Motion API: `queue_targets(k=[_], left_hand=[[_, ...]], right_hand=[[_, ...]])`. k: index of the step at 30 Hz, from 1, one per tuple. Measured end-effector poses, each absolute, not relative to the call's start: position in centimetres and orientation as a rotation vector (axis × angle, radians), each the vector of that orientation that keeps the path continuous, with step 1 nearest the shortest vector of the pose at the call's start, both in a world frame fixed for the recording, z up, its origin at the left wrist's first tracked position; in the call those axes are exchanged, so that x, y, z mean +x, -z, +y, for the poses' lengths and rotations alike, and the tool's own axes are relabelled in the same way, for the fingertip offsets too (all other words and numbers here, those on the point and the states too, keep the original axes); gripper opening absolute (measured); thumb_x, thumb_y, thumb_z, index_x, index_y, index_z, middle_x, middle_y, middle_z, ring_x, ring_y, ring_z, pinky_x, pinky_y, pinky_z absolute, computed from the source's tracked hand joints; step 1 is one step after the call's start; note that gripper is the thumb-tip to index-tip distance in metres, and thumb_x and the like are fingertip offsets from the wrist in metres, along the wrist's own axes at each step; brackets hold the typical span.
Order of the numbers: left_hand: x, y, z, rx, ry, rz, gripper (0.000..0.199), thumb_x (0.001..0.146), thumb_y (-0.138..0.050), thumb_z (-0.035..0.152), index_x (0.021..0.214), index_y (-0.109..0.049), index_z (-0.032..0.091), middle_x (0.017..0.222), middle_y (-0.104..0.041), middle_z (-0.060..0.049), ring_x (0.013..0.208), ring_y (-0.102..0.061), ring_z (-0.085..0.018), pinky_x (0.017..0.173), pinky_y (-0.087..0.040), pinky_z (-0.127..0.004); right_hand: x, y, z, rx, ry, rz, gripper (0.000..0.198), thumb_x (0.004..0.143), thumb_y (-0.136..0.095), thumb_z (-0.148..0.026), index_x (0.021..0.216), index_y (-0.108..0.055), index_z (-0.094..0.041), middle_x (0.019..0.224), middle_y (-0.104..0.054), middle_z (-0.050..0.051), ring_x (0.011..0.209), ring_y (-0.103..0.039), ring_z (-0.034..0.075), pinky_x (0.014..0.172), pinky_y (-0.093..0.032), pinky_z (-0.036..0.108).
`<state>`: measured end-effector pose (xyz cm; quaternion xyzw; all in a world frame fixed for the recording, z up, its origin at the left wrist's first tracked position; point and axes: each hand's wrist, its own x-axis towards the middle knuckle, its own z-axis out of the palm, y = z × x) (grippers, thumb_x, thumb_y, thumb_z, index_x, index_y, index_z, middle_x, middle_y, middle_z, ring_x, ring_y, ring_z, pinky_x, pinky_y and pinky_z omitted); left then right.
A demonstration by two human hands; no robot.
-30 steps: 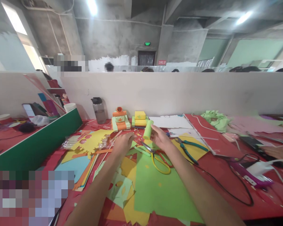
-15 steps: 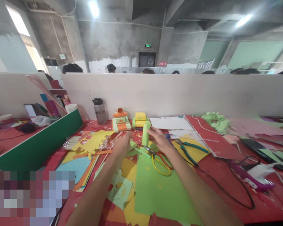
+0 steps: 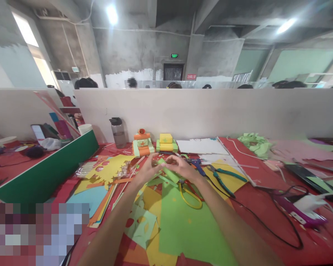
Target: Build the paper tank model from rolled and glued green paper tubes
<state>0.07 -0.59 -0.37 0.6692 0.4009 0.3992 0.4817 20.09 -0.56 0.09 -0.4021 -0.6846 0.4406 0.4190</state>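
The scissors (image 3: 191, 201) are partly hidden: the blades are lost beneath the green paper roll (image 3: 172, 176), and the red handle is partly covered by the right hand (image 3: 183, 169). The roll, a smooth slim tube, slants between two hands over the scrap-strewn table — the left hand (image 3: 150, 170) pinches its far end with narrowed fingers, while the right curls around it just beside; the exact fingertip contacts are hard to make out. Behind stand two blocky paper models, one orange (image 3: 143, 144), one yellow (image 3: 166, 143). One pair of teal-handled pliers (image 3: 223, 179) lies rightward.
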Motion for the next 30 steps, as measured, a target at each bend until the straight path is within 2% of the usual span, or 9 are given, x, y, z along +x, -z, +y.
queue_targets(k=[3,6,10,13,15,18,21,26,30], left_hand=[[-0.1,0.3,-0.4,1.582,-0.964,0.973,0.073,0.078,-0.072,0.050,0.136,-0.042,0.017,0.082,-0.060,0.000,0.080,-0.062,-0.017,0.076,-0.054,-0.033],[-0.1,0.1,-0.5,1.517,-0.992,0.964,0.066,0.077,-0.073,0.046,0.131,-0.046,0.018,0.079,-0.056,0.001,0.082,-0.061,-0.016,0.077,-0.054,-0.032],[0.0,-0.2,-0.6,1.460,-1.065,1.014,0.059,0.080,-0.071,0.045,0.128,-0.050,0.018,0.088,-0.057,-0.001,0.086,-0.061,-0.016,0.078,-0.054,-0.031],[-0.2,-0.2,-0.5,1.460,-1.098,1.039,0.058,0.082,-0.069,0.046,0.129,-0.050,0.018,0.104,-0.060,-0.008,0.092,-0.063,-0.018,0.081,-0.054,-0.032],[-0.6,0.0,-0.5,1.467,-1.096,1.039,0.058,0.083,-0.067,0.049,0.130,-0.050,0.019,0.115,-0.060,-0.011,0.098,-0.064,-0.020,0.085,-0.054,-0.034],[-1.3,0.3,-0.2,1.454,-1.084,1.075,0.055,0.085,-0.064,0.055,0.127,-0.053,0.021,0.126,-0.059,-0.013,0.111,-0.062,-0.023,0.092,-0.051,-0.036],[-1.4,0.3,1.2,1.342,-1.106,1.116,0.048,0.086,-0.061,0.055,0.121,-0.054,0.023,0.133,-0.057,-0.012,0.119,-0.059,-0.023,0.095,-0.050,-0.035],[0.3,-0.6,6.4,1.215,-1.024,1.200,0.039,0.087,-0.063,0.047,0.116,-0.052,0.023,0.126,-0.060,-0.011,0.107,-0.064,-0.019,0.087,-0.054,-0.030],[2.0,-0.9,10.8,1.208,-0.943,1.302,0.043,0.080,-0.072,0.043,0.109,-0.053,0.018,0.121,-0.059,-0.015,0.097,-0.067,-0.023,0.081,-0.056,-0.036]], right_hand=[[19.8,-0.3,-0.8,-0.996,-1.081,-1.767,0.027,0.080,-0.073,-0.044,0.093,-0.068,-0.021,0.098,-0.067,0.003,0.093,-0.062,0.020,0.086,-0.047,0.032],[19.9,-0.2,-0.8,-1.018,-1.097,-1.763,0.030,0.081,-0.072,-0.046,0.098,-0.068,-0.022,0.100,-0.067,0.004,0.096,-0.062,0.021,0.086,-0.047,0.033],[20.2,0.1,-0.8,-1.067,-1.171,-1.781,0.039,0.080,-0.074,-0.046,0.111,-0.067,-0.025,0.113,-0.067,0.005,0.108,-0.060,0.024,0.091,-0.047,0.035],[20.7,0.2,-0.5,-1.084,-1.137,-1.756,0.036,0.079,-0.075,-0.045,0.107,-0.069,-0.024,0.113,-0.068,0.005,0.109,-0.061,0.025,0.091,-0.048,0.035],[21.3,0.0,-0.2,-1.086,-1.104,-1.649,0.034,0.078,-0.076,-0.044,0.104,-0.070,-0.024,0.108,-0.070,0.005,0.103,-0.063,0.024,0.084,-0.051,0.032],[22.8,-0.9,0.2,-1.061,-1.116,-1.388,0.032,0.079,-0.075,-0.044,0.104,-0.069,-0.025,0.098,-0.072,0.004,0.083,-0.067,0.020,0.068,-0.053,0.028],[24.7,-1.7,0.7,-0.930,-1.158,-1.139,0.028,0.081,-0.072,-0.044,0.098,-0.067,-0.023,0.085,-0.072,0.003,0.062,-0.063,0.014,0.056,-0.053,0.025],[27.1,-2.4,1.4,-0.789,-1.072,-0.820,0.022,0.082,-0.070,-0.041,0.088,-0.065,-0.020,0.075,-0.068,0.001,0.053,-0.056,0.010,0.046,-0.051,0.021],[28.0,-2.6,1.5,-0.760,-1.088,-0.705,0.019,0.082,-0.070,-0.038,0.087,-0.063,-0.021,0.072,-0.066,0.000,0.052,-0.054,0.009,0.042,-0.049,0.019]])
